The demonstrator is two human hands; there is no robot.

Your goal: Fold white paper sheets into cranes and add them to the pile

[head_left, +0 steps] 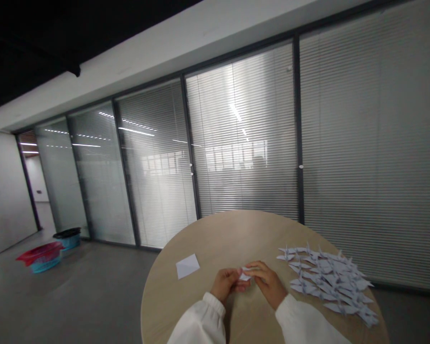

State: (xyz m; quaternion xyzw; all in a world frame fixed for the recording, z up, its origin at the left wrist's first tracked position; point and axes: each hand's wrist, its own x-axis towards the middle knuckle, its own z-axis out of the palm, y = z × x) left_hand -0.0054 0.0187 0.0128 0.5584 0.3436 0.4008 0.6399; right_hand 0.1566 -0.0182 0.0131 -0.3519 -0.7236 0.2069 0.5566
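Note:
Between my two hands is a small piece of folded white paper [245,275], partly covered by fingers. My left hand [226,284] pinches it from the left, thumb on top and fingers beneath. From the right, my right hand [267,281] has its fingers closed on the paper's far edge. Both hands are just above the round wooden table [236,229]. A square of white paper [188,266] with visible crease lines lies to the left of my left hand. Several folded white paper cranes [322,272] lie in rows at the table's right side.
Beyond the table runs a glass partition [243,129] with blinds and dark frames. On the grey floor at left stand a basin with a red cover [43,255] and one with a black cover [67,237]. A white door [9,191] stands at far left.

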